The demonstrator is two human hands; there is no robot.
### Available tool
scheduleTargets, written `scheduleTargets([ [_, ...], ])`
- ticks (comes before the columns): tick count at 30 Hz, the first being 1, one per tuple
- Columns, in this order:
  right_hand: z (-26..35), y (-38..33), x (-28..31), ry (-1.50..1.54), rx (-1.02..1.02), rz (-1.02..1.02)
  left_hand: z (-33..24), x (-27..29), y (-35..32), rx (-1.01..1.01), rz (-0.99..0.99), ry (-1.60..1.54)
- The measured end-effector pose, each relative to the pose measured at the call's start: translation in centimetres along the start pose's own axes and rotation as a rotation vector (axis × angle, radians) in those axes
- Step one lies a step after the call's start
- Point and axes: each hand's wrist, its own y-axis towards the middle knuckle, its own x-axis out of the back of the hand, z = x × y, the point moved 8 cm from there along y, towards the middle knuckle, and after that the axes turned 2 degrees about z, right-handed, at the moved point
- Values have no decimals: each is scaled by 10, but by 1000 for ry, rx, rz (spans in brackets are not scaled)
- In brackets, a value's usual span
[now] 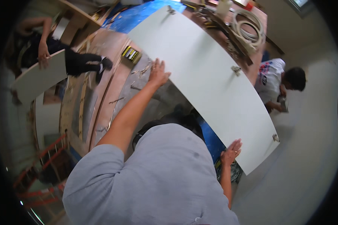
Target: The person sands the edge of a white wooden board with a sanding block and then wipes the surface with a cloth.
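Note:
A long white door panel (202, 63) lies in front of me, running from the upper left to the lower right. Three metal cup hinges, one of them a middle hinge (235, 70), are fixed along its far edge. My left hand (159, 74) rests at the near edge by the panel's left part, fingers spread. Near the right end, my right hand (231, 152) touches the same edge with its fingers stretched out. The undersides of both hands, and what carries the panel beneath, are hidden.
A yellow-and-black container (131, 54) stands beyond my left hand. Coiled pale hose (248, 28) and wood strips lie past the panel. At right a person (268, 77) bends over a tool; at left another person holds a pale board (41, 80). Orange ladder rails (50, 150) stand lower left.

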Motion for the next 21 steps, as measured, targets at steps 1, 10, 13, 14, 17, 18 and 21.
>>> scheduleTargets([
  [1, 27, 8, 1, 17, 87, 14, 0, -1, -9, 13, -20, -7],
  [10, 172, 95, 20, -34, 606, 44, -56, -26, -101, -34, -29, -67],
  [13, 194, 107, 23, -61, 695, 63, -54, -25, -107, -34, 68, -39],
  [14, 202, 111, 23, -65, 726, 69, -50, -26, -107, -39, 84, -18],
  [17, 238, 124, 25, -87, 856, 64, -45, -28, -107, -43, 125, 96],
  [18, 253, 130, 23, -97, 900, 65, -41, -27, -106, -43, 135, 146],
  [21, 301, 144, 26, -106, 1030, 27, -36, -19, -103, -117, 76, 122],
])
